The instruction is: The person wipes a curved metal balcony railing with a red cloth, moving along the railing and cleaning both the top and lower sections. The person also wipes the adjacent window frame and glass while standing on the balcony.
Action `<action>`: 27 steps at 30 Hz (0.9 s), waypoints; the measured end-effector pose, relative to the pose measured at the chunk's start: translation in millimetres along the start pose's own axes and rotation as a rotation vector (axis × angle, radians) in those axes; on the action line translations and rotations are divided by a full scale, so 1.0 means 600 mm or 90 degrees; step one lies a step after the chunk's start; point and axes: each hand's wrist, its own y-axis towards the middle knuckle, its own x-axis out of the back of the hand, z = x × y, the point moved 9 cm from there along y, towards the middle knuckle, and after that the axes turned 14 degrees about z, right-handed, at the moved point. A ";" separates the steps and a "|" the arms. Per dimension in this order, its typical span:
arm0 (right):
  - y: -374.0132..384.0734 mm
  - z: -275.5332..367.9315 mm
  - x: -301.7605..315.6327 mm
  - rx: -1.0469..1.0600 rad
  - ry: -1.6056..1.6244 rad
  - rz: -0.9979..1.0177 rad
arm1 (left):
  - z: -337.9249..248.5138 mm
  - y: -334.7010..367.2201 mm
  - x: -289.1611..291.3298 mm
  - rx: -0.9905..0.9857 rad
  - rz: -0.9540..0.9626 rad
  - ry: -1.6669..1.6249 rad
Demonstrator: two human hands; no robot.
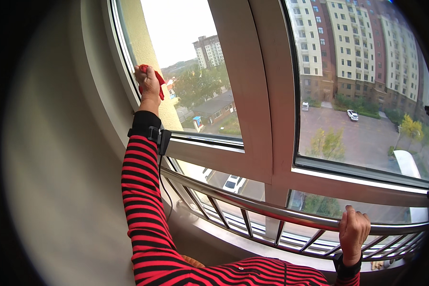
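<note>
My left hand (149,85) is raised at the far left of the window, closed on a red cloth (160,86). It is up against the left edge of the glass pane (200,86), beside the window frame (131,57). Folds of the cloth stick out above and to the right of my fingers. Lower down on the right, my right hand (354,232) is closed round the shiny metal railing (310,219) in front of the window. Its fingertips are partly hidden.
A black strap with a small device (164,142) and a cable sits on my left wrist. Below the railing's bars runs a pale sill (233,245). A plain wall (62,157) stands at left. Through the glass show apartment buildings (362,47), trees and parked cars.
</note>
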 end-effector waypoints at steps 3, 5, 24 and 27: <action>0.000 0.000 -0.001 -0.001 0.003 -0.007 | -0.169 -0.062 -0.069 -0.279 0.057 0.156; -0.001 0.000 -0.002 0.001 0.002 -0.005 | -0.259 -0.144 -0.128 -0.410 0.079 0.216; -0.005 0.001 0.007 0.051 0.025 0.016 | 0.075 -0.208 -0.049 0.032 0.000 -0.011; -0.005 0.001 0.009 0.062 0.032 0.015 | 0.098 -0.219 -0.046 0.144 -0.069 -0.041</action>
